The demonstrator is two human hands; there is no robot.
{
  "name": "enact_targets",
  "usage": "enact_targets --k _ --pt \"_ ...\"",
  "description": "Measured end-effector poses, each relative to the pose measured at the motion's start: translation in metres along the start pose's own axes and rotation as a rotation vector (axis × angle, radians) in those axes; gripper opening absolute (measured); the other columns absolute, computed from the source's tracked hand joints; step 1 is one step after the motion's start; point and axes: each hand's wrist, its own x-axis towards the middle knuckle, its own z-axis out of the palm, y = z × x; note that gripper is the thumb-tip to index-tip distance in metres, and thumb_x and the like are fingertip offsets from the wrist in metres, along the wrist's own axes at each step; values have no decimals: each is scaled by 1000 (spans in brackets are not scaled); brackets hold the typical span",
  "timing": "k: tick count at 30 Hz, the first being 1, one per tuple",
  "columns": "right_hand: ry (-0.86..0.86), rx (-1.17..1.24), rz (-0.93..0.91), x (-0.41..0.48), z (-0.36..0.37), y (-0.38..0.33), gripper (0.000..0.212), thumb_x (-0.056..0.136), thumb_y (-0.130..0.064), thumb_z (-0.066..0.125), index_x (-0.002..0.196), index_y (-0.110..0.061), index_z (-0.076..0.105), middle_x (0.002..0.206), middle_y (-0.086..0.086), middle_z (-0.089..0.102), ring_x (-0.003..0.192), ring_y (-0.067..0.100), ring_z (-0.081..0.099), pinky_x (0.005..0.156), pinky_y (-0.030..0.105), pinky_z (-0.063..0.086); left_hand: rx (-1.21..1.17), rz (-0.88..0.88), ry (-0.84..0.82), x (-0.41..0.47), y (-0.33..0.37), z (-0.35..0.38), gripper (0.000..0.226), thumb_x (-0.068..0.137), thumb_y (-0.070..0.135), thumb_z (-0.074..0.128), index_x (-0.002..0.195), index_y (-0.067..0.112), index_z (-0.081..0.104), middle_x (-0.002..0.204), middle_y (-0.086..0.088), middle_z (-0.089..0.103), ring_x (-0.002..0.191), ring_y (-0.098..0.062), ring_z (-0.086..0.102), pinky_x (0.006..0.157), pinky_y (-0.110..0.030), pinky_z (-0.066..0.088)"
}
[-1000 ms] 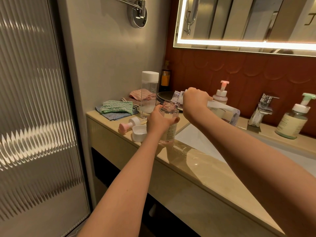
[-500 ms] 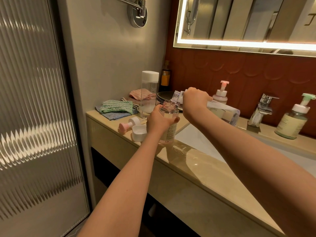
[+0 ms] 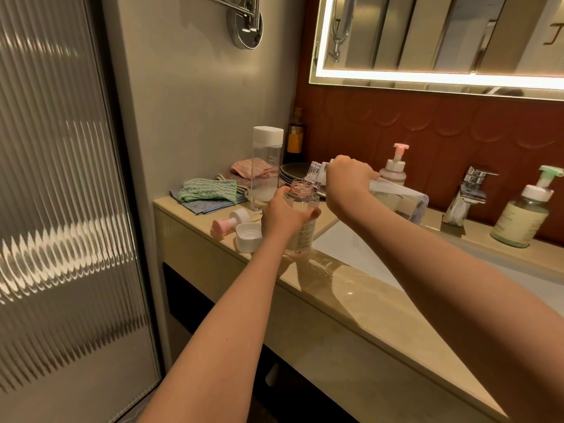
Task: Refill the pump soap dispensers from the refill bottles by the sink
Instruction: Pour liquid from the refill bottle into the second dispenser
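- right hand (image 3: 348, 178) covers the shoulder of the refill bottle (image 3: 399, 198); fingers are curled round it and clamped, fingertips hidden behind the hand
- refill bottle lies nearly level over the basin corner, its clear ribbed neck just above the open mouth of the dispenser bottle (image 3: 302, 190); can't tell if they touch
- can't make out any liquid stream, or the fill level in either bottle
- left hand (image 3: 283, 215) wraps the dispenser body, fingers closed around it; hand hides most of the bottle, label text too small to read
- dispenser stands upright on the counter (image 3: 366, 303) at the left corner of the sink (image 3: 345, 248)
- pink pump head (image 3: 232, 219) lies on its side on the counter, white cap (image 3: 248, 236) just beside it, both left of the left hand
- behind: tall clear bottle (image 3: 267, 169), folded cloths (image 3: 207, 192), stacked plates (image 3: 291, 174) partly blocked by the refill neck
- pink pump dispenser (image 3: 395, 166) stands behind the refill bottle, lower part hidden
- faucet (image 3: 470, 193) and green pump dispenser (image 3: 525, 215) to the right, dispenser top at the frame edge
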Motion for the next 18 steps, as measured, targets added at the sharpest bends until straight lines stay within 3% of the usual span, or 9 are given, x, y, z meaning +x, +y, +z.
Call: enact_targets --k 18 --pt "0 67 32 5 4 -2 50 86 -14 67 132 -6 49 126 14 54 120 39 50 102 56 36 -5 -6 6 1 -1 1 83 74 39 75 142 18 33 143 -6 43 130 -27 39 95 -39 43"
